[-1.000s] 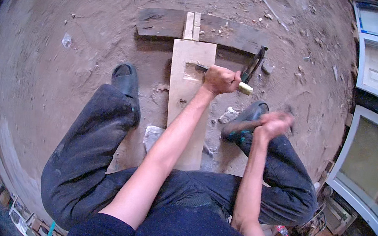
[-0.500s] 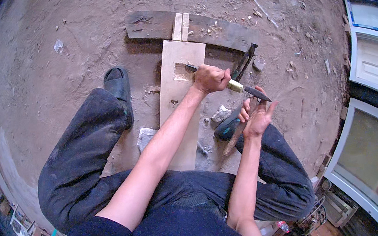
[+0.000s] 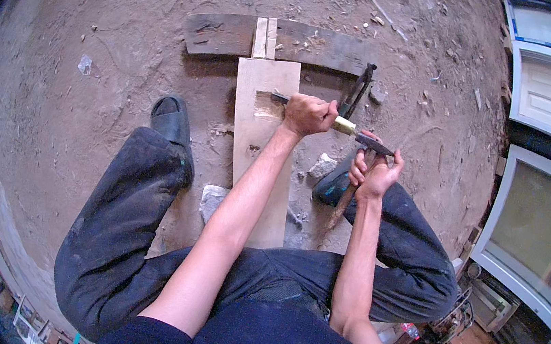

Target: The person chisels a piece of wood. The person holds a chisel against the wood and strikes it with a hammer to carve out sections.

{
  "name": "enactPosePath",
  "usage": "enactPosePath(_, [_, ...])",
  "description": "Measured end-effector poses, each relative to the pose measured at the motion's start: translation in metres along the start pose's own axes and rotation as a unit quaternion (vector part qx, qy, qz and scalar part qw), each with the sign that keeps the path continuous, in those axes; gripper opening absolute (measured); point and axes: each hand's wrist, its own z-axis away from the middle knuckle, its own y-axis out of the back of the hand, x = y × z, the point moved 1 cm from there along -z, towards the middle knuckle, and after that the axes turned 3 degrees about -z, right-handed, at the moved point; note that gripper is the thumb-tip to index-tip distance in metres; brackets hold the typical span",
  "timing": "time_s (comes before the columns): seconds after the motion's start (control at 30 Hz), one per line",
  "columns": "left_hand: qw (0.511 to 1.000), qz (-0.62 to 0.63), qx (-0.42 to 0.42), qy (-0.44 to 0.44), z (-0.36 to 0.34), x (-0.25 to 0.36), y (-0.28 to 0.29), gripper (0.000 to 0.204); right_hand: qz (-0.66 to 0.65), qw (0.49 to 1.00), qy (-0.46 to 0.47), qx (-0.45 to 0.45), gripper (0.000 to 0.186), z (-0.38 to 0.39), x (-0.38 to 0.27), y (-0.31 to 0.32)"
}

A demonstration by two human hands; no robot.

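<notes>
Left hand (image 3: 308, 114) fisted around chisel (image 3: 310, 111) on pale plank (image 3: 257, 163) (blade tip at notch); right hand (image 3: 373, 174) gripping hammer (image 3: 357, 175), head touching chisel handle.

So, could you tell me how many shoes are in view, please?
2: a dark shoe left of the pale plank, and a bluish shoe right of it, partly behind the right hand.

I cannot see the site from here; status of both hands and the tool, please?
Left hand gripping pale-handled chisel on light wooden plank. Right hand holding wooden-handled hammer at chisel's end. Nothing blocking.
</notes>
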Motion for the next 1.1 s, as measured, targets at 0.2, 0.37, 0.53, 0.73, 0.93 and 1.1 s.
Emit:
enactPosePath(0.2, [1.000,-0.006,-0.010,0.005,-0.001,0.001,-0.001,0.039,0.023,0.999,0.013,0.018,0.077,0.001,-0.001,0.001])
enactPosePath(0.37, [1.000,0.000,-0.006,0.000,-0.001,0.001,0.000,0.039,0.046,0.997,-0.043,0.042,0.073,0.000,-0.017,0.006])
enactPosePath(0.53, [1.000,0.005,0.003,-0.001,0.000,0.000,-0.001,0.040,0.112,0.993,-0.033,0.026,0.071,0.003,-0.029,0.015])
enactPosePath(0.73, [1.000,0.006,0.003,0.007,-0.002,0.003,-0.002,0.040,0.446,0.888,0.013,0.109,0.033,-0.019,-0.011,0.039])
enactPosePath(0.93, [1.000,-0.010,-0.013,0.001,-0.002,0.001,0.002,0.039,0.287,0.942,-0.048,0.167,0.053,-0.041,-0.008,0.025])
enactPosePath(1.1, [1.000,0.010,-0.014,0.019,-0.001,0.001,0.000,0.039,0.630,0.770,0.064,0.082,0.066,-0.103,-0.083,0.004])
